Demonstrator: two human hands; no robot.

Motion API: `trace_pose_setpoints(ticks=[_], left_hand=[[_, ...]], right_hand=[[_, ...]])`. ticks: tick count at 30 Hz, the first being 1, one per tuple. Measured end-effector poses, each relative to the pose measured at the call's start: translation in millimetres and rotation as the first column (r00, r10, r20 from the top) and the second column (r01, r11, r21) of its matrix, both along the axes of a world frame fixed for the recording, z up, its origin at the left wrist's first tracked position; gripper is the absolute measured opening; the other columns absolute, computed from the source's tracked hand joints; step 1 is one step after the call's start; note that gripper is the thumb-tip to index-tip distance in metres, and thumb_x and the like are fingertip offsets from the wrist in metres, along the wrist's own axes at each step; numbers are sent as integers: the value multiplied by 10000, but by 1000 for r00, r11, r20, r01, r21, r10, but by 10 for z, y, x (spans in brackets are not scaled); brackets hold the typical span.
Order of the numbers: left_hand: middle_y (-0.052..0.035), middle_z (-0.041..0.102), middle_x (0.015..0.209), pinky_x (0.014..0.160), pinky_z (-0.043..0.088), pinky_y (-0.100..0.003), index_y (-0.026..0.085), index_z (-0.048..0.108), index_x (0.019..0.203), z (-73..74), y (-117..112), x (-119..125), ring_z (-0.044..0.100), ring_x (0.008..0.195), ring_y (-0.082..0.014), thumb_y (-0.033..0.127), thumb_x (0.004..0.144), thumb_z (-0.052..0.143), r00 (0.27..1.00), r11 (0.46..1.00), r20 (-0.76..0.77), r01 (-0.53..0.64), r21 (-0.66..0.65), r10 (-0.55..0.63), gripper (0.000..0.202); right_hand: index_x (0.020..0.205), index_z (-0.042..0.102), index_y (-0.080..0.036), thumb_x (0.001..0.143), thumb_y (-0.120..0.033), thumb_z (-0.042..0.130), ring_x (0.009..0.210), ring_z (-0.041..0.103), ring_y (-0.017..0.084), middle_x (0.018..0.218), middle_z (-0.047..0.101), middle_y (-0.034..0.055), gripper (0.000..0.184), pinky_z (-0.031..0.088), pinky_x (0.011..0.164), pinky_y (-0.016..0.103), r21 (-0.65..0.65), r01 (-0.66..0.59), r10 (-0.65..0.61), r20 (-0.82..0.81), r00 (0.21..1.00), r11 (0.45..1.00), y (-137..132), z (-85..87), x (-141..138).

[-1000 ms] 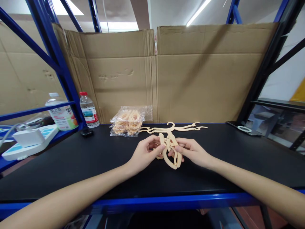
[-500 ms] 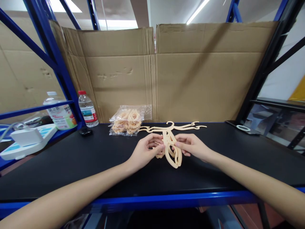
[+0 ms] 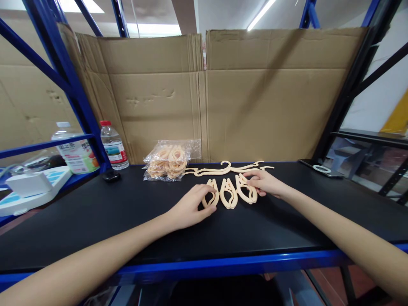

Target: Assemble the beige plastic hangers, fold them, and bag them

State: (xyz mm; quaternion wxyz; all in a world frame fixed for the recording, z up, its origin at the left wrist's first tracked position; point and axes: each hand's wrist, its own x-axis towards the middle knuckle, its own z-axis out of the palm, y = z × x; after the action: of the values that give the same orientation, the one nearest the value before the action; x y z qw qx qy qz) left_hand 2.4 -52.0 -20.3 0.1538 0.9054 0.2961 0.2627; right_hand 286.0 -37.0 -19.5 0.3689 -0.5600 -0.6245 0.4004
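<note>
Three beige plastic folding hangers, folded into loops, are in a row on the black tabletop. My left hand [image 3: 193, 207] is curved around the left folded hanger [image 3: 209, 200], thumb at its lower edge and fingers over its upper part. The middle folded hanger [image 3: 228, 199] lies untouched between my hands. Pinched at its right side by my right hand [image 3: 263, 182] is the right folded hanger [image 3: 245, 193], slightly tilted. Just behind them, unfolded hangers [image 3: 216, 171] with spread arms and a hook lie near the cardboard.
Bagged folded hangers [image 3: 167, 161] are stacked at the back left. Farther left are a red-capped water bottle [image 3: 114, 146], a black object [image 3: 111, 176] and a white power strip [image 3: 47, 191]. A phone-like slab with a white ring [image 3: 321, 169] lies at right. A cardboard wall [image 3: 270, 97] closes the back.
The folded hangers, bunched together between my hands before, now lie side by side in a row. My hands have moved apart, the right one going right and slightly away from me.
</note>
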Motion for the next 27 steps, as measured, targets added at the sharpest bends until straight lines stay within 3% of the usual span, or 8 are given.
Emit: trace_pose_setpoints(ticks=[3, 7, 10, 14, 21, 27], left_hand=[[-118, 428, 1390, 1078, 293, -479, 219, 479, 1297, -12, -68, -11, 347, 1310, -300, 387, 833, 584, 983, 995, -149, 103, -13, -103, 505], [-78, 233, 1511, 1098, 136, -582, 295, 309, 1420, -47, -111, -33, 151, 1392, -328, 497, 874, 508, 950, 991, -282, 122, -58, -134, 615], [-83, 179, 1522, 1100, 119, -580, 287, 255, 1442, -38, -106, -48, 125, 1397, -327, 527, 884, 472, 936, 991, -326, 114, -65, -129, 645], [-83, 138, 1528, 1106, 109, -568, 287, 212, 1455, 15, -98, -69, 87, 1402, -320, 560, 892, 421, 908, 993, -404, 84, -82, -110, 660], [-79, 181, 1522, 1114, 121, -543, 287, 262, 1440, -27, 0, -120, 134, 1400, -303, 536, 899, 432, 928, 994, -359, 90, -57, -105, 619], [-88, 295, 1488, 1107, 199, -514, 272, 376, 1392, -50, 36, -104, 223, 1376, -307, 500, 891, 471, 958, 997, -275, 79, -27, -83, 559]], right_hand=[[1114, 555, -96, 786, -125, 545, 319, 418, 48, 480, 515, -50, 330, 324, 284, 134, 1, -26, 26, 72, 997, 1000, 3, -18, 1], [1084, 584, -130, 759, -130, 607, 360, 489, 48, 669, 594, 0, 326, 422, 299, 145, -6, 3, -2, 95, 995, 1000, 0, -47, -23], [1031, 616, -141, 732, -170, 672, 413, 526, 51, 785, 592, 26, 306, 488, 327, 165, 3, -16, 16, 40, 999, 1000, -11, -67, -58], [999, 633, -137, 732, -199, 688, 452, 539, 52, 773, 549, 11, 279, 532, 374, 180, 13, -58, 58, 7, 998, 998, -17, -77, -85], [992, 636, -131, 759, -235, 664, 446, 558, 55, 777, 586, 12, 257, 503, 383, 165, 118, -108, 102, 57, 993, 987, 29, -103, -65], [1021, 635, -127, 764, -251, 632, 521, 585, 88, 760, 608, 15, 285, 528, 507, 227, 227, -171, 151, 103, 983, 959, 73, -137, -38]])
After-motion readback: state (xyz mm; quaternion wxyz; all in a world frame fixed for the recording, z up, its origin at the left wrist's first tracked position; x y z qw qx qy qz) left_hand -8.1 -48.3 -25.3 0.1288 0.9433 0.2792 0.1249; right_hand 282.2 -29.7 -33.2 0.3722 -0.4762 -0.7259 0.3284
